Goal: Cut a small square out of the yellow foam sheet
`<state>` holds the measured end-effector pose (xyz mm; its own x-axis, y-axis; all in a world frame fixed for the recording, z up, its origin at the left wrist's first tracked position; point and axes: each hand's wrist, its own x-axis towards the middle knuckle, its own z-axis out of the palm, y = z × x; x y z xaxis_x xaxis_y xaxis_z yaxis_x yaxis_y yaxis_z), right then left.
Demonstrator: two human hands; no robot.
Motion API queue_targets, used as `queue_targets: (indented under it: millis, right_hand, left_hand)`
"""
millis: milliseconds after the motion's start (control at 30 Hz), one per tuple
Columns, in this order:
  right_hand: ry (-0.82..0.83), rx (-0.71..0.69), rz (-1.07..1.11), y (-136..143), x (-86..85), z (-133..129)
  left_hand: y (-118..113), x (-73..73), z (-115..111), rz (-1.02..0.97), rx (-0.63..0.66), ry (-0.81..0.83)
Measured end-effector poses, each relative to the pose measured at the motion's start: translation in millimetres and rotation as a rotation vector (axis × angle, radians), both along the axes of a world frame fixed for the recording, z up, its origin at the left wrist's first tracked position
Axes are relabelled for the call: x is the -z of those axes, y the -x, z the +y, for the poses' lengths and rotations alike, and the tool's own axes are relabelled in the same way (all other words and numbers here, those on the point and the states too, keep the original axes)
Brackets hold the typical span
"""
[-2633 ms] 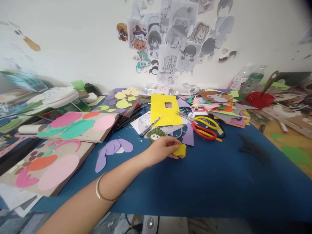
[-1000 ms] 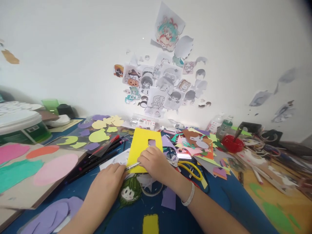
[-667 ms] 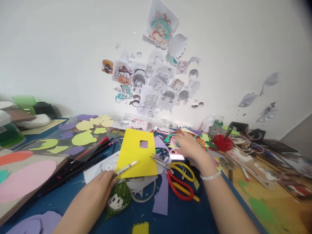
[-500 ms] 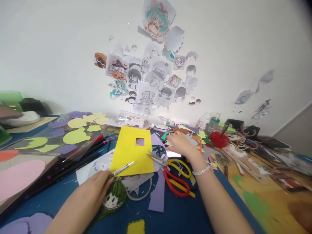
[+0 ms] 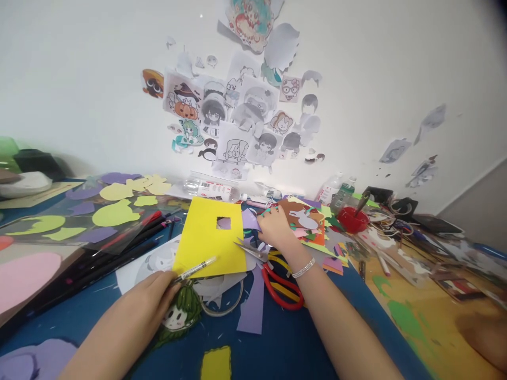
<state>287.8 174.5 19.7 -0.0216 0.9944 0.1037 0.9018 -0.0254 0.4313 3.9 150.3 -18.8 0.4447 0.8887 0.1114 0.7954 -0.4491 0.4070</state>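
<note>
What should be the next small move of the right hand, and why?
Probably it should pinch one sheet from the pile of coloured paper scraps and lift it. The right hand already rests, fingers spread, at the pile's left edge, while the left hand holds the pen on the yellow sheet.

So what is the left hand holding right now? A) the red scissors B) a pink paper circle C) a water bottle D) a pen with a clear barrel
D: the left hand grips a pen whose tip lies across the yellow sheet, while the red scissors lie untouched on the table.
</note>
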Motion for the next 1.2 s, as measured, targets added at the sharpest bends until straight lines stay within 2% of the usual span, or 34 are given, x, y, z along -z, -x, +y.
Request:
queue_targets:
  millis: [133, 367, 833, 933, 1067, 1200]
  right_hand:
    - [-0.021, 0.010, -0.016, 1, -7.3, 4]
    - [-0.082, 0.006, -0.028, -12, -18.9, 1]
    - [-0.261, -0.039, 0.014, -22, -17.8, -3]
    - [-0.225, -0.049, 0.036, -20, -16.4, -2]
    - [-0.083, -0.100, 0.099, -18, -16.1, -3]
    - [0.042, -0.136, 0.188, -12, -29.2, -18]
  left_hand:
    - [-2, -3.0, -1, 0.066, 0.020, 0.172]
    - [-2, -2.9, -4, 0.082, 0.021, 0.123]
    - [-1, 6.2, -6, 0.097, 0.049, 0.001]
    - [0, 7.4, -7, 0.095, 0.064, -0.012]
    - [1, 9.1, -8, 0.070, 0.067, 0.009]
    - [-3, 4.4, -11, -0.020, 0.050, 0.117]
